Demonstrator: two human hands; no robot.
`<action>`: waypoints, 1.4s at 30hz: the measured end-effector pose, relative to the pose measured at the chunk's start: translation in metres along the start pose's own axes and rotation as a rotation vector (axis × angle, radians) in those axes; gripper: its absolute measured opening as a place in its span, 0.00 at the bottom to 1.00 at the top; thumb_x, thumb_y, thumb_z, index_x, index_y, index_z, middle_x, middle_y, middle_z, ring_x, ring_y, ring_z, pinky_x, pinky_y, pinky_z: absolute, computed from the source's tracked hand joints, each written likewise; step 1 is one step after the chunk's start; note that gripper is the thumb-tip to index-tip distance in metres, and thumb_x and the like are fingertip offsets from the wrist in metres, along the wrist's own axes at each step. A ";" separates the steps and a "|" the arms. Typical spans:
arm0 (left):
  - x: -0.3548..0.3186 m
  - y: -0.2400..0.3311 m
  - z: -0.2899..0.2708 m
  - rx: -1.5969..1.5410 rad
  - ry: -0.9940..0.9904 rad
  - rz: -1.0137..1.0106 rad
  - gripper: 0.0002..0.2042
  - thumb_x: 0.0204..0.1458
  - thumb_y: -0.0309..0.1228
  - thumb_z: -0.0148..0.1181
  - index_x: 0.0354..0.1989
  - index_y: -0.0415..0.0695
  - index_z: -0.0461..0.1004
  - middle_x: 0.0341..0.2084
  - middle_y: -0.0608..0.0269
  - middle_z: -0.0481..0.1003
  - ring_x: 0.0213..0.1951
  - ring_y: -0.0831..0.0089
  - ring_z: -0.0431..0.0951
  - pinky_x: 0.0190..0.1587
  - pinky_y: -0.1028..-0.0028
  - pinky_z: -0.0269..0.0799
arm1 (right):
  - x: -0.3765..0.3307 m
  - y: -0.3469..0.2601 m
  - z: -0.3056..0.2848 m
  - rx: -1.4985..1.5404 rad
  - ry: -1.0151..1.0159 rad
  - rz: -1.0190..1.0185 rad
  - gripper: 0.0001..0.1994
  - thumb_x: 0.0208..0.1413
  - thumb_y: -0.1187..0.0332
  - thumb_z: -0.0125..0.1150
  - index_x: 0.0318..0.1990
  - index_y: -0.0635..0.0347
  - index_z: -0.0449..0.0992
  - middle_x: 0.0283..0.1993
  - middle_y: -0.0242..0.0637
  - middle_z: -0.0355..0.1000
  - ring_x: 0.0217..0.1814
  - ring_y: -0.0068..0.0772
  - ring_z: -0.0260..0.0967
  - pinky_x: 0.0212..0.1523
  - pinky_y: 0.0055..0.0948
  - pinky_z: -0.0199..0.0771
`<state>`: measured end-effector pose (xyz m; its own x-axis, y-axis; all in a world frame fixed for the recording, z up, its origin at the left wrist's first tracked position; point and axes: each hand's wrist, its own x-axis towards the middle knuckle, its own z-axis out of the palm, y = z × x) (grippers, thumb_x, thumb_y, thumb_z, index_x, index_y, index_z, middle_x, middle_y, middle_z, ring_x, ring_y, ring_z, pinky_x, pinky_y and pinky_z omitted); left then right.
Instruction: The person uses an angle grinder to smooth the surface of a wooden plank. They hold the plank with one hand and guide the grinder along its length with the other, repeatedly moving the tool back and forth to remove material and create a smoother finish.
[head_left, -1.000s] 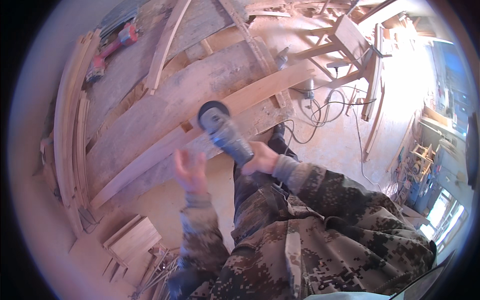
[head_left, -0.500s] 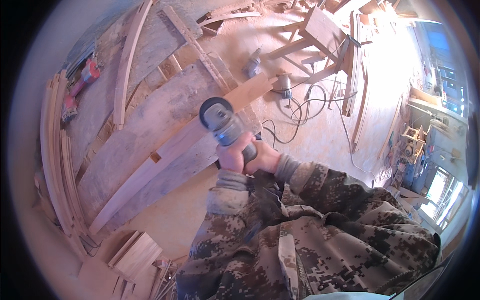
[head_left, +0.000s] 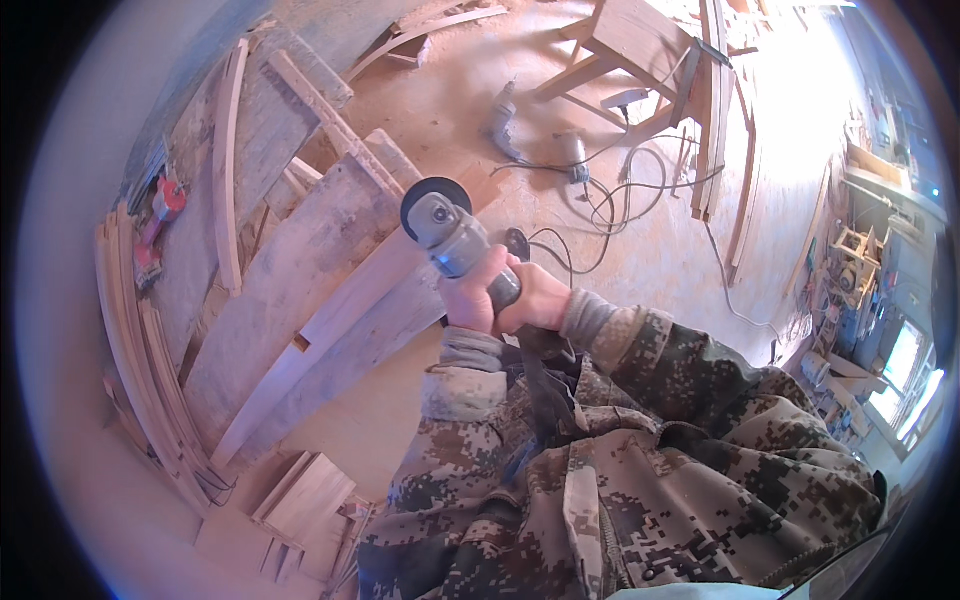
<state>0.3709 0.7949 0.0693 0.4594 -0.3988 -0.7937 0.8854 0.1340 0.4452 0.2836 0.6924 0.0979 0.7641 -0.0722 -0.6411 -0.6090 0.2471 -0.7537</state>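
Observation:
Both my hands hold a grey angle grinder (head_left: 458, 246) with a dark round disc (head_left: 422, 192) at its head. My left hand (head_left: 468, 298) is wrapped round the near side of the body. My right hand (head_left: 537, 299) grips the rear part, close against the left. Under the grinder's head runs a long, pale wooden beam (head_left: 352, 288) with a small notch, lying diagonally across a worn board (head_left: 270, 325). The disc overlaps the beam near its far right end; whether it touches the wood cannot be told.
A red power tool (head_left: 165, 205) lies at the left, beside stacked long wood strips (head_left: 135, 320). Two other power tools, a drill (head_left: 503, 120) and a grey tool (head_left: 575, 155), rest on the floor among loops of cable (head_left: 625, 205). A wooden stool (head_left: 630, 45) stands beyond them.
The view has shifted, so surrounding things sit lower and some further aside. The grinder has moved along the beam toward its far right end. Both hands keep their grip.

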 end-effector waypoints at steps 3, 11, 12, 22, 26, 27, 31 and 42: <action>0.011 -0.008 0.009 0.105 -0.172 0.030 0.09 0.52 0.25 0.69 0.39 0.35 0.79 0.29 0.57 0.81 0.30 0.67 0.82 0.38 0.68 0.80 | -0.008 0.007 -0.008 0.105 0.151 0.119 0.32 0.35 0.70 0.75 0.53 0.67 0.72 0.38 0.40 0.79 0.38 0.34 0.77 0.42 0.34 0.80; -0.027 -0.028 0.005 0.057 -0.104 0.113 0.10 0.50 0.22 0.69 0.41 0.37 0.78 0.29 0.55 0.81 0.32 0.65 0.83 0.40 0.65 0.81 | -0.033 0.022 -0.002 0.047 0.081 0.077 0.35 0.33 0.71 0.75 0.56 0.68 0.72 0.40 0.41 0.79 0.42 0.36 0.78 0.46 0.33 0.80; -0.026 -0.025 0.003 0.025 -0.023 0.039 0.09 0.50 0.22 0.69 0.40 0.36 0.78 0.29 0.55 0.81 0.31 0.65 0.82 0.39 0.65 0.81 | -0.030 0.023 -0.001 0.026 0.053 0.016 0.35 0.33 0.71 0.75 0.56 0.68 0.72 0.40 0.42 0.79 0.42 0.37 0.78 0.46 0.32 0.80; -0.003 -0.033 0.016 0.174 -0.161 0.089 0.08 0.51 0.26 0.71 0.36 0.38 0.80 0.28 0.58 0.81 0.30 0.69 0.82 0.39 0.70 0.80 | -0.031 0.013 -0.021 0.116 0.108 0.165 0.29 0.33 0.72 0.76 0.49 0.68 0.75 0.37 0.39 0.80 0.36 0.32 0.78 0.39 0.32 0.81; -0.018 -0.021 -0.033 -0.039 -0.054 0.011 0.10 0.54 0.30 0.67 0.39 0.36 0.78 0.32 0.53 0.80 0.37 0.63 0.82 0.46 0.65 0.80 | -0.009 0.010 0.015 -0.056 -0.030 0.137 0.36 0.33 0.66 0.77 0.55 0.70 0.73 0.42 0.45 0.79 0.44 0.39 0.77 0.48 0.34 0.79; -0.016 -0.023 -0.034 -0.017 -0.065 0.009 0.10 0.54 0.30 0.68 0.39 0.36 0.79 0.32 0.53 0.80 0.36 0.64 0.82 0.46 0.65 0.80 | -0.011 0.010 0.015 -0.094 -0.010 0.098 0.34 0.34 0.67 0.76 0.54 0.69 0.74 0.43 0.44 0.79 0.43 0.38 0.78 0.46 0.33 0.79; 0.003 -0.036 0.007 0.253 -0.099 0.113 0.10 0.51 0.29 0.72 0.36 0.35 0.81 0.29 0.57 0.82 0.29 0.68 0.82 0.39 0.70 0.80 | -0.030 0.008 -0.015 0.096 0.103 0.168 0.24 0.35 0.71 0.74 0.46 0.68 0.79 0.38 0.41 0.81 0.37 0.34 0.79 0.41 0.32 0.80; -0.011 -0.009 0.013 0.148 -0.162 0.073 0.10 0.46 0.28 0.76 0.36 0.39 0.84 0.32 0.64 0.84 0.32 0.75 0.81 0.40 0.70 0.78 | -0.025 0.005 -0.002 0.162 0.139 0.144 0.19 0.37 0.76 0.71 0.41 0.70 0.80 0.37 0.40 0.81 0.36 0.34 0.80 0.40 0.33 0.82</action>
<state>0.3568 0.7867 0.0794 0.4941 -0.5345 -0.6856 0.8244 0.0378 0.5647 0.2607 0.6936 0.1100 0.6289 -0.1541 -0.7620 -0.6587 0.4150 -0.6276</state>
